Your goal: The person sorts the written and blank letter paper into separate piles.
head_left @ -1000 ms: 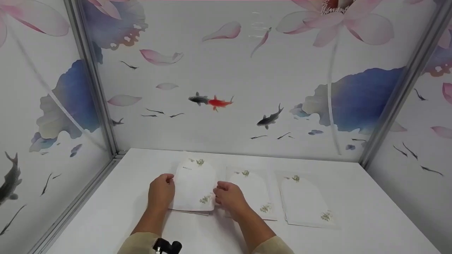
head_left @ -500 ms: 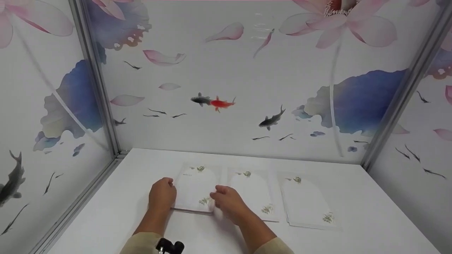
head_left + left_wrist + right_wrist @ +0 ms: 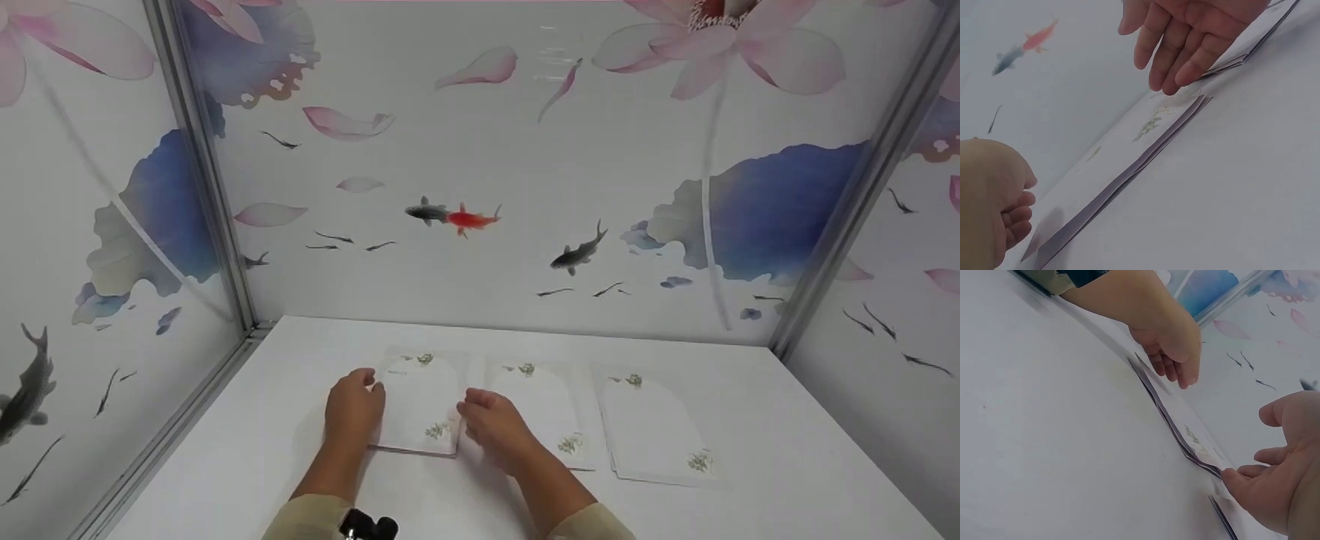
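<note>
A stack of white paper sheets (image 3: 416,405), printed with green sprigs and an arch outline, lies on the table between the two hands. Along its left edge rests my left hand (image 3: 354,405), fingers loosely bent. My right hand (image 3: 495,424) is at the opposite edge; in the right wrist view its fingers (image 3: 1238,486) are fairly straight, one fingertip right at the stack's near corner. The left wrist view shows the stack's near edge (image 3: 1129,171), its layers slightly spread. Neither hand pinches the paper.
Two similar stacks lie to the right: a middle stack (image 3: 536,397), partly behind the right hand, and a right stack (image 3: 652,427) with slightly uneven edges. White panels with lotus and fish prints (image 3: 465,217) enclose the white table (image 3: 787,450). A black mount (image 3: 367,526) sits at the left wrist.
A second ago the upper sheets stuck out beyond the far side and the near edges were offset. The sheets now lie lower and more evenly aligned. Both hands have shifted slightly right.
</note>
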Available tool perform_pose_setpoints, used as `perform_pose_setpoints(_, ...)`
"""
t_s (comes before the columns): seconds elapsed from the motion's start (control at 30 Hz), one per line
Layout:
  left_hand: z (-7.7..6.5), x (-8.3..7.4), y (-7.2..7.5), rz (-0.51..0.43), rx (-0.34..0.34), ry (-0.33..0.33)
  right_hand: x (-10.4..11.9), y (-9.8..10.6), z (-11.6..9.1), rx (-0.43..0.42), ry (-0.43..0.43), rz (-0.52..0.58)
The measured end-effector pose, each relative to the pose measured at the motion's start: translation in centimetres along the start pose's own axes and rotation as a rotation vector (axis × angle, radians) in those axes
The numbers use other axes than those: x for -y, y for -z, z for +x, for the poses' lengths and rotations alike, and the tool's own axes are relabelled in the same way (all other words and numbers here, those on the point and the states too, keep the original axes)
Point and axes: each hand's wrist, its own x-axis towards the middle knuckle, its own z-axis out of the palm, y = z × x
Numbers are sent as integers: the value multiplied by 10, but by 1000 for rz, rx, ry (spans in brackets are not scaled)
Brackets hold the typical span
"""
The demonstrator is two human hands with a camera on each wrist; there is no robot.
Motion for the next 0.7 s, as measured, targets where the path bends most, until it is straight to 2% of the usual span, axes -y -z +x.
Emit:
perform_pose_setpoints(0.2, -3, -20, -23, -129, -7, 4, -1, 26, -1, -33, 45, 1)
perform_pose_setpoints(0.37, -11, -39, -49, -201, 30, 0, -6, 59, -3, -85, 83, -39)
perform_pose_setpoints(0.53, -22, -61, -72, -239, 76, -24, -9, 93, -9, -151, 69, -63)
perform_pose_setpoints(0.7, -32, -81, -88, -246, 119, -61, -11, 124, -12, -212, 57, -84)
